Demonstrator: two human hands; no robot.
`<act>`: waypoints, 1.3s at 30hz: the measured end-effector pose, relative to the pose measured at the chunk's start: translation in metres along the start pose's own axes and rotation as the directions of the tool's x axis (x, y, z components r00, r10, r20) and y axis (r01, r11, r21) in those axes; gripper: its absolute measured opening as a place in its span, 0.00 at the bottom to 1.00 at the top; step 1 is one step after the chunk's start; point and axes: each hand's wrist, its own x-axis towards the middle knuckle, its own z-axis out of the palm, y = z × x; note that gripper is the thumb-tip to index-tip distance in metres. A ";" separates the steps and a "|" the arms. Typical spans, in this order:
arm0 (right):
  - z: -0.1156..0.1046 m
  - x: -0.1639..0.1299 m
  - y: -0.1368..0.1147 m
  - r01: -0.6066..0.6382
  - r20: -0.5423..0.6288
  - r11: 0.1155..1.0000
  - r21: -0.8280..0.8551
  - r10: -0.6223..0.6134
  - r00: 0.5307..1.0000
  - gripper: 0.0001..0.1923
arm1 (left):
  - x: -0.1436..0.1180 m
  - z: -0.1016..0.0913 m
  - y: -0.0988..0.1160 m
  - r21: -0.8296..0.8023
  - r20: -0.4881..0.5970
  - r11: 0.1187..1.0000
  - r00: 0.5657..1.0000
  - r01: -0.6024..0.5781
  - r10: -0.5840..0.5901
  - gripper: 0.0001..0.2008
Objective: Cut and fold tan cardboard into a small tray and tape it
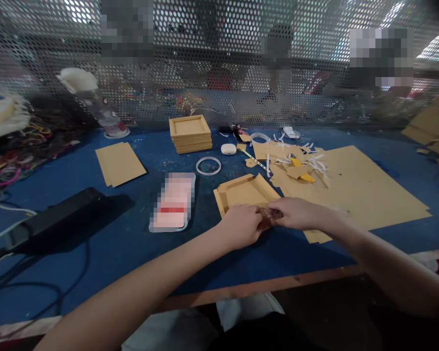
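Note:
A shallow tan cardboard tray (243, 191) with folded-up edges lies at the front of the blue table. My left hand (242, 225) is closed over its near edge, fingers curled out of sight. At the near right corner, my right hand (298, 213) grips the same tray with fingers pinched together. Between the two hands shows a small shiny brownish patch (272, 213), too unclear to name. Left of the tray lies a phone (173, 202) with a blurred screen. Behind it a stack of similar cardboard trays (190, 127) stands.
Large cardboard sheets (366, 190) lie right, with paper scraps (300, 168) on them. Cut cardboard pieces (120, 163), a black power adapter (58, 219) and a bottle (111, 117) are left. A tape ring (208, 166) and white earbud case (229, 149) lie mid-table. Perforated metal (219, 63) closes the back.

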 end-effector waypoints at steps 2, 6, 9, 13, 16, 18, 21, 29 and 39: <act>0.002 -0.001 0.000 -0.017 -0.016 1.000 0.000 0.017 1.000 0.05 | -0.001 0.001 -0.002 -0.040 -0.020 0.999 0.999 0.028 -0.029 0.14; 0.007 -0.003 0.004 -0.017 -0.072 0.998 0.055 0.021 0.997 0.05 | -0.003 0.004 -0.008 -0.136 -0.067 0.990 0.997 0.021 -0.030 0.11; 0.010 -0.006 0.006 -0.058 -0.121 0.996 0.074 0.066 0.990 0.09 | -0.002 0.003 -0.012 -0.143 -0.057 0.990 0.998 -0.001 -0.007 0.13; 0.007 -0.022 0.003 -0.114 -0.258 0.993 0.003 0.111 0.960 0.21 | 0.000 -0.002 -0.012 -0.149 0.013 0.988 0.999 0.037 -0.035 0.14; -0.001 -0.040 -0.005 -0.135 -0.331 0.988 -0.072 0.104 0.938 0.23 | 0.001 -0.005 -0.011 -0.176 0.044 0.983 0.998 0.052 -0.045 0.15; -0.006 -0.050 -0.012 -0.109 -0.305 0.987 -0.116 0.069 0.950 0.21 | 0.001 -0.006 -0.011 -0.188 0.057 0.981 0.998 0.036 -0.026 0.15; -0.010 -0.055 -0.024 -0.051 -0.217 0.985 -0.167 0.013 0.976 0.18 | 0.000 -0.006 -0.011 -0.168 0.049 0.986 0.999 0.010 -0.002 0.16; -0.001 -0.034 -0.028 -0.010 -0.034 1.000 -0.012 0.009 0.999 0.14 | -0.002 -0.020 -0.013 -0.151 0.153 0.988 0.988 0.016 0.008 0.12; 0.019 -0.020 -0.039 -0.091 -0.152 0.980 0.179 0.119 0.981 0.13 | 0.005 -0.021 -0.024 -0.193 0.272 0.980 0.962 0.042 0.012 0.14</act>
